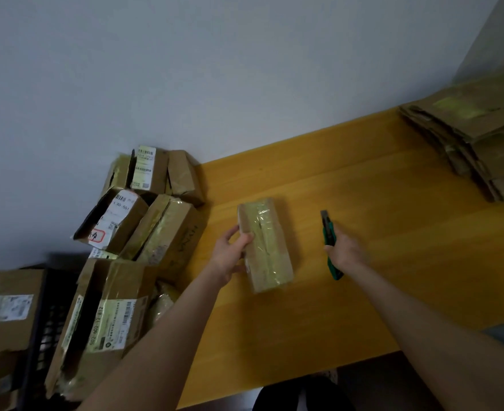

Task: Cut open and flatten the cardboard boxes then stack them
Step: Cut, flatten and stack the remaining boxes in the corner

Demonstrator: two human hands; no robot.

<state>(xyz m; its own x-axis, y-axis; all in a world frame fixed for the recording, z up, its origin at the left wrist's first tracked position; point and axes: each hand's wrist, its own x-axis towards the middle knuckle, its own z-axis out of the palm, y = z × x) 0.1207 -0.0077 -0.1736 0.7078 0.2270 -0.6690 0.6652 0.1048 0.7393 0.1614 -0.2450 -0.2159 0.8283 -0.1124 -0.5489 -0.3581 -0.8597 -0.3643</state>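
left forearm [161, 336]: bare, closest to the lens, reaching in from 7 o'clock
right forearm [428, 324]: bare, coming in from 4 o'clock
left hand [230, 256]: grasps the small box [267, 247] by its left long side, thumb on the top face, fingers curled round the edge
small box: lies on the table [378, 188] at mid-view, long axis running 11 to 5 o'clock; sealed along the top with yellowish glossy tape, contents hidden
right hand [344, 250]: clenched round the utility knife [327, 229], at 3 o'clock of the small box and apart from it
utility knife: green handle, dark tip pointing to 12 o'clock
table: yellow wood, set against a pale wall
flattened stack [482, 149]: brown cardboard sheets piled at 2 o'clock on the far right of the table
box pile [144, 221]: at 9 o'clock, off the table's left edge; taped, labelled boxes tumbled together, some flaps torn open, insides too dark to tell
black crate [46, 321]: slatted, at 8 o'clock among the boxes; contents cannot be made out
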